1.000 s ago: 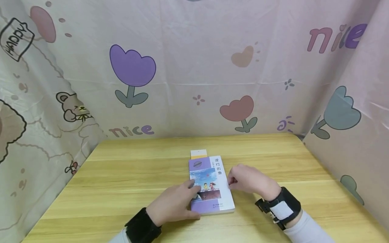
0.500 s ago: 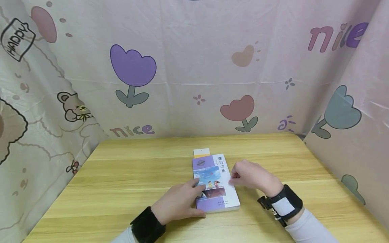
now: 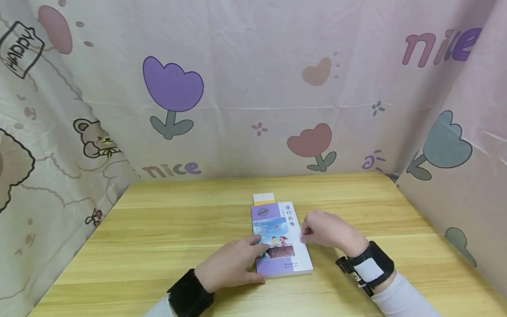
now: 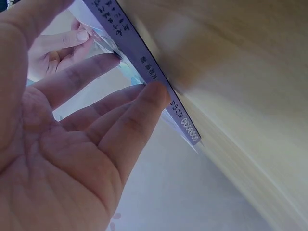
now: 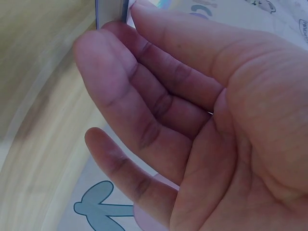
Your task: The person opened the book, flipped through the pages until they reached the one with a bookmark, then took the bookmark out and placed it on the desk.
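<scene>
A paperback book (image 3: 277, 259) with a purple and white cover lies face up on the wooden table. My left hand (image 3: 233, 263) rests over its left side, fingertips on the cover. The left wrist view shows loosely extended fingers, one digit touching the purple spine (image 4: 144, 62). At the book's right edge, my right hand (image 3: 330, 232) has curled fingers. In the right wrist view, the thumb and a fingertip pinch a corner or edge of the book (image 5: 109, 12); how much they grip is partly hidden. A white and yellow strip (image 3: 263, 199) sticks out past the far edge.
The light wooden table (image 3: 190, 220) spreads around the book. Printed cloth (image 3: 237, 88) hangs behind it and along both sides. Black bands (image 3: 190, 294) are strapped round both wrists.
The book and both hands have shifted slightly to the right since a second ago. In the last half second they have barely moved.
</scene>
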